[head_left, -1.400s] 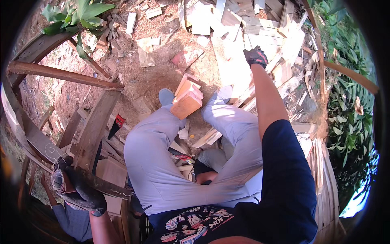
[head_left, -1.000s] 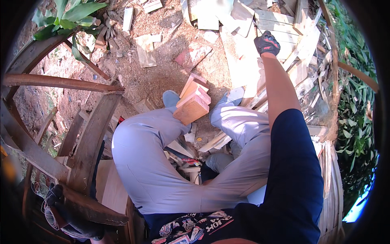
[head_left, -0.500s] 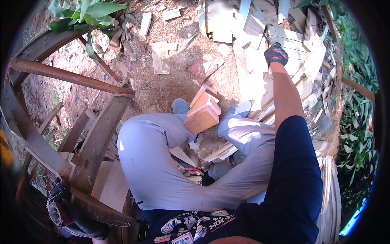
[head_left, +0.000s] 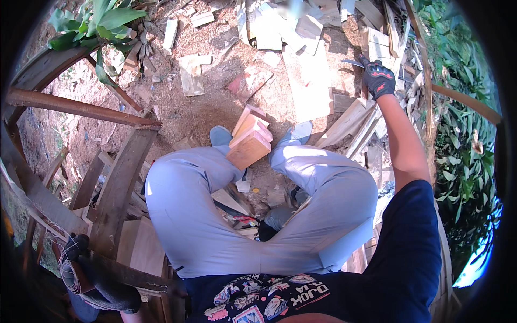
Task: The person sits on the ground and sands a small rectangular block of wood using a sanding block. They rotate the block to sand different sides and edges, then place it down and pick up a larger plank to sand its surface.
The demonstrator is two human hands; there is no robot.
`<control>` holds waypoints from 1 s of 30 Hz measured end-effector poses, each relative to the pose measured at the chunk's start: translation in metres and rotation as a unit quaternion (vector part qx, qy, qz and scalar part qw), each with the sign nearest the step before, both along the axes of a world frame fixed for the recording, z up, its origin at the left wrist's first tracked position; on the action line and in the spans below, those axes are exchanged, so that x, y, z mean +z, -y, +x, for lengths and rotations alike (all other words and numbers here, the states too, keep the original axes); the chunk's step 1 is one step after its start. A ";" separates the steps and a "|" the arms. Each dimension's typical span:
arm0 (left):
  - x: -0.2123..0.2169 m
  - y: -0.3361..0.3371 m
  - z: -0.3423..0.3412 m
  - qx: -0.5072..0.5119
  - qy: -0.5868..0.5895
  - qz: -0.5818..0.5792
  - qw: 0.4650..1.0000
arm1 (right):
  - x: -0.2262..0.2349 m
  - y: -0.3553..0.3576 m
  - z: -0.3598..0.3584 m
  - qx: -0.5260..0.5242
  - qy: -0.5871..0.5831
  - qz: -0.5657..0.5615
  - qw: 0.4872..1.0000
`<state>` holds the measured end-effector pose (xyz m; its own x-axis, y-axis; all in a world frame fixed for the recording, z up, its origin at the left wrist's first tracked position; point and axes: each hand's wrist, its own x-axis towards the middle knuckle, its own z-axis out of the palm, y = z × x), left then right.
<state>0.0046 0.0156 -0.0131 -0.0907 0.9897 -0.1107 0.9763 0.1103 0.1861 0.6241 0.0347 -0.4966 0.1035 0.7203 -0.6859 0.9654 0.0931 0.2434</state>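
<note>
My right hand [head_left: 379, 79], in a black glove with red marks, reaches out at the upper right beside scrap boards [head_left: 377, 46]. Its fingers are closed, and a thin grey blade-like piece [head_left: 353, 63] sticks out to their left; its kind is unclear. At the dark lower left, my left hand [head_left: 105, 288] is in a dark glove. It appears curled around a brown roll [head_left: 69, 273] with thin string looped about it. Between my knees stand several joined pinkish wood blocks [head_left: 250, 142], close to my shoes.
A curved wooden frame [head_left: 116, 194] with crossbars stands on my left. A wide pale board [head_left: 309, 81] lies ahead among offcuts and sawdust. More planks [head_left: 344, 124] lean by my right knee. Leafy plants [head_left: 463, 161] grow along the right, beyond a wooden bar [head_left: 467, 102].
My view has turned slightly right. My right hand has shifted right along the scrap wood, and the thin grey piece now shows at its fingers. My left hand stays low at the left.
</note>
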 end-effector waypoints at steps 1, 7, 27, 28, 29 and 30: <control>0.000 0.002 -0.001 0.011 -0.009 -0.002 1.000 | 0.006 -0.001 -0.001 0.007 0.003 -0.009 1.000; -0.002 0.007 -0.005 0.069 -0.028 -0.002 0.997 | 0.001 -0.003 -0.010 0.074 0.021 0.032 0.997; -0.019 0.004 0.009 0.107 0.096 0.052 0.988 | 0.156 0.025 -0.036 0.060 0.003 0.062 0.996; -0.017 -0.002 0.009 0.064 0.054 0.044 0.995 | 0.175 0.028 -0.035 0.072 -0.010 0.062 0.995; -0.014 -0.006 0.014 0.047 0.056 0.043 0.996 | 0.204 0.023 -0.043 0.087 -0.024 0.059 0.994; -0.013 -0.006 0.011 0.035 0.054 0.061 0.996 | 0.243 0.012 -0.061 0.068 -0.045 0.038 0.996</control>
